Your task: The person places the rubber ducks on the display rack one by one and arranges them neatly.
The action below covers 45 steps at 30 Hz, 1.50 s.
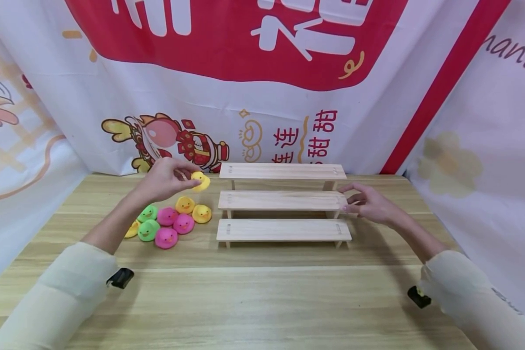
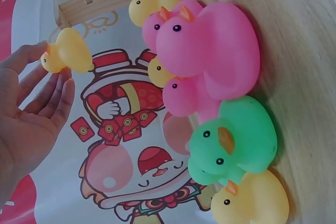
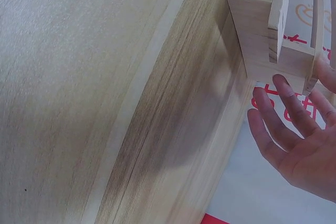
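Observation:
My left hand (image 1: 168,180) pinches a small yellow rubber duck (image 1: 200,181) between thumb and fingertips, raised over the back of the table. In the left wrist view the held duck (image 2: 68,51) lies tilted at the fingertips of the left hand (image 2: 37,98). Below it stands a group of rubber ducks: pink ducks (image 1: 183,224), green ducks (image 1: 148,230) and yellow ducks (image 1: 201,214). Right of them is a three-step wooden rack (image 1: 284,230). My right hand (image 1: 369,204) is at the right end of its middle step, fingers loosely spread, thumb and fingertips at the board (image 3: 311,74).
The rack's steps rise toward the back of the wood-grain table (image 1: 262,301). A printed white and red cloth (image 1: 245,63) hangs behind, with further cloth (image 1: 477,146) along the right side. A black wrist piece (image 1: 120,278) sits at the left cuff.

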Each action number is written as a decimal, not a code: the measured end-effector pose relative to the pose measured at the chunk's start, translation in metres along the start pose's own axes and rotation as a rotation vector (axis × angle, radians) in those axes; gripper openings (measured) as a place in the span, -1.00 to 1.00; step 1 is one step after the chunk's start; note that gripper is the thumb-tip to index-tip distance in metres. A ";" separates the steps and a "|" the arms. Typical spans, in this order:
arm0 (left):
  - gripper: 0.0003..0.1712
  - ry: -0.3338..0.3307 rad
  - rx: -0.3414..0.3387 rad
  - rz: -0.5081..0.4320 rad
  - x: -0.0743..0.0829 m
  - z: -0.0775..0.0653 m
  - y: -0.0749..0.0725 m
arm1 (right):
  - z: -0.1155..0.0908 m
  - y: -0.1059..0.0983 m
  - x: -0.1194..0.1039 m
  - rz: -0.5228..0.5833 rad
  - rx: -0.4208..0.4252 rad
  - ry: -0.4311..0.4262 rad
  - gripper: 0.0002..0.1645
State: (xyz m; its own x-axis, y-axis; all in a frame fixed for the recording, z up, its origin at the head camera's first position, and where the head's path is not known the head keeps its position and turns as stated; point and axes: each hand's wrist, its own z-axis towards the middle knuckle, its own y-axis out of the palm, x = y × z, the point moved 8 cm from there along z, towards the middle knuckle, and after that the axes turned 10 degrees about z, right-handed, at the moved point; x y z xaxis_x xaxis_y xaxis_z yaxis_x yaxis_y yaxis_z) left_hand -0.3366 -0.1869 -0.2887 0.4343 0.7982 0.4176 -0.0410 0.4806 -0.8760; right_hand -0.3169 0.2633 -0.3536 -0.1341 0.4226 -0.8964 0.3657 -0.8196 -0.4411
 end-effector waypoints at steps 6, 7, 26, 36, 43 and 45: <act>-0.64 -0.004 0.041 -0.027 0.004 0.002 -0.003 | 0.000 0.000 0.001 0.012 -0.006 0.007 -0.38; -0.63 -0.005 0.048 -0.031 0.005 0.003 -0.004 | 0.001 0.001 0.001 0.016 -0.006 0.010 -0.38; -0.67 0.069 0.170 -0.146 0.030 0.017 -0.005 | 0.001 0.002 0.004 0.020 -0.009 0.041 -0.38; -0.66 0.064 0.148 -0.172 0.043 0.025 0.004 | 0.001 0.003 0.004 0.048 -0.028 0.049 -0.35; -0.67 0.094 0.126 -0.199 0.057 0.031 0.010 | 0.000 0.003 0.004 0.050 -0.039 0.070 -0.34; -0.66 0.097 0.122 -0.204 0.059 0.033 0.012 | 0.000 0.003 0.005 0.055 -0.042 0.073 -0.34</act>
State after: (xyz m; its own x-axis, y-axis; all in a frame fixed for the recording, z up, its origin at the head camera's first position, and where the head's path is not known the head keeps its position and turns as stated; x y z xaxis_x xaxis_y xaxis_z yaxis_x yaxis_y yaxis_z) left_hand -0.3407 -0.1219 -0.2661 0.5287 0.6441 0.5528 -0.0490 0.6733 -0.7377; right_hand -0.3161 0.2631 -0.3592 -0.0459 0.4061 -0.9127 0.4092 -0.8258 -0.3880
